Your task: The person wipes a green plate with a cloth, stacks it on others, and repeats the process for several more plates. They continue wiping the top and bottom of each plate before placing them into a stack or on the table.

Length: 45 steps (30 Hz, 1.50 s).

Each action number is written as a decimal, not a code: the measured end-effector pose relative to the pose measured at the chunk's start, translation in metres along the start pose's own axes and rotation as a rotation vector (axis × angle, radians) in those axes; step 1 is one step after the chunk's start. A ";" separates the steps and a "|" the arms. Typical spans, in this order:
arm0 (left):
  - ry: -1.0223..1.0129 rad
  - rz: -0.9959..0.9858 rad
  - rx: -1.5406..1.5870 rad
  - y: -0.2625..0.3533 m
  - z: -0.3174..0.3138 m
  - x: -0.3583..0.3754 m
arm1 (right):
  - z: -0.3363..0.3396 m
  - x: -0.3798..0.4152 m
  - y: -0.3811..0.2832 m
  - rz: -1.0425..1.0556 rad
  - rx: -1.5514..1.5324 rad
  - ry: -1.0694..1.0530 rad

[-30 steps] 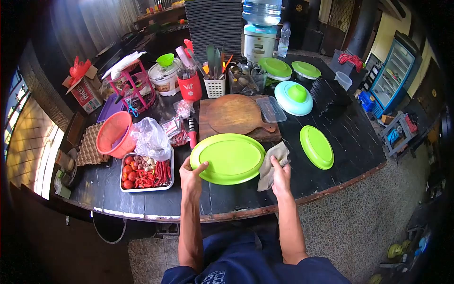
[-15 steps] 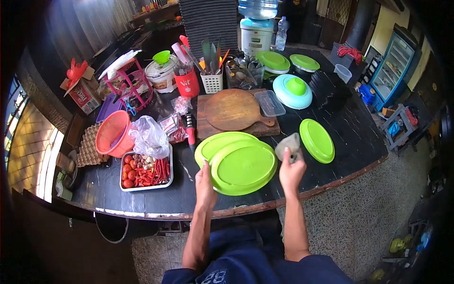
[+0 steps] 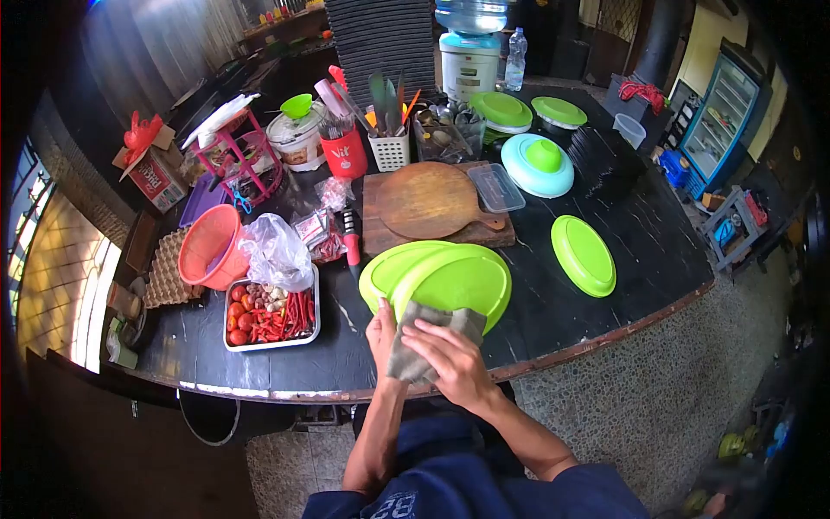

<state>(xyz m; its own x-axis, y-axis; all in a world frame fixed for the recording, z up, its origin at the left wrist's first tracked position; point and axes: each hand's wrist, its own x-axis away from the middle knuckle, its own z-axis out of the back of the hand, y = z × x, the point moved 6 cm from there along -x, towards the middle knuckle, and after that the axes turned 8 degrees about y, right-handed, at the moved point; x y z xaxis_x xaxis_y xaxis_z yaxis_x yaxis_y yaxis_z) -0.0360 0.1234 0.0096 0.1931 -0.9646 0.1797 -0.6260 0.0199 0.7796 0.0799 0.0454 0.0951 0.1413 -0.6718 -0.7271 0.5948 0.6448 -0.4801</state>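
My left hand (image 3: 381, 339) grips the left edge of a green oval plate (image 3: 462, 281), its thumb lying on the near face. A grey-brown cloth (image 3: 468, 323) is spread under the fingers of my right hand (image 3: 451, 356), which press it against the lower part of that plate. The held plate is tilted up and hides part of a second green oval plate (image 3: 387, 267) behind it. To the right, a third green oval plate (image 3: 584, 256) lies alone on the black table (image 3: 536, 320).
A round wooden board (image 3: 428, 199) on a thicker board sits beyond the plates. At left stand a tray of tomatoes and chillies (image 3: 272, 316), a plastic bag (image 3: 275, 251) and an orange basket (image 3: 212, 246). Lidded green containers (image 3: 501, 111) are at the back.
My right hand has swung left with the cloth, from beside the plate onto its lower face. The held plate now leans up more steeply.
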 end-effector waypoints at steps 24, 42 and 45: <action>0.015 -0.064 0.005 0.020 0.012 0.007 | -0.017 -0.005 0.002 -0.083 -0.033 0.064; -0.009 -0.032 -0.016 0.024 0.012 0.017 | 0.028 -0.010 0.083 -0.240 0.216 0.279; -0.051 -0.010 -0.034 0.015 0.013 0.016 | 0.009 -0.020 0.053 -0.202 0.122 0.271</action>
<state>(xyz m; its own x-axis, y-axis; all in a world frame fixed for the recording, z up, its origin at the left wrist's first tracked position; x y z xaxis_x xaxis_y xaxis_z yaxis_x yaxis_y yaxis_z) -0.0525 0.1050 0.0163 0.1603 -0.9769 0.1415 -0.5979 0.0179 0.8014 0.1158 0.0896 0.0887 -0.1942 -0.6494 -0.7353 0.6820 0.4494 -0.5770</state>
